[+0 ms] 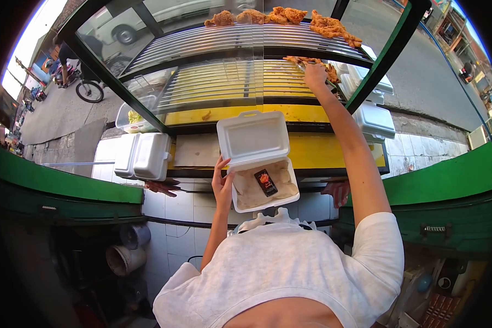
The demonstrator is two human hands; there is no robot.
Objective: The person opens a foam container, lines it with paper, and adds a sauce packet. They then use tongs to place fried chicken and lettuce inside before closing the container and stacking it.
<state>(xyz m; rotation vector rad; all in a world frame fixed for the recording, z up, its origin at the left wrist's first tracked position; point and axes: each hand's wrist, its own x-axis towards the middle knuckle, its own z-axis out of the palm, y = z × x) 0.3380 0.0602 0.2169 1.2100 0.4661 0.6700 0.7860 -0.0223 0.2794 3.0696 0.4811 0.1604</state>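
An open white foam box [254,131] is held at its left edge by my left hand [222,183], fingers wrapped round the side. Brown paper [246,188] lines its lower half, and a black sachet [265,182] with a red and orange print lies on the paper. My right hand [315,76] reaches into the glass case at its lower rack, closed on what look like metal tongs [302,66]. The tongs' tips are at a piece of fried chicken [300,59] on that rack; whether they grip it cannot be made out.
More fried chicken [333,27] lies on the upper rack [290,36]. Closed foam boxes [152,156] stand at the left, others [374,121] at the right. The case's dark frame [385,60] rises beside my right arm. A street with a cyclist lies beyond.
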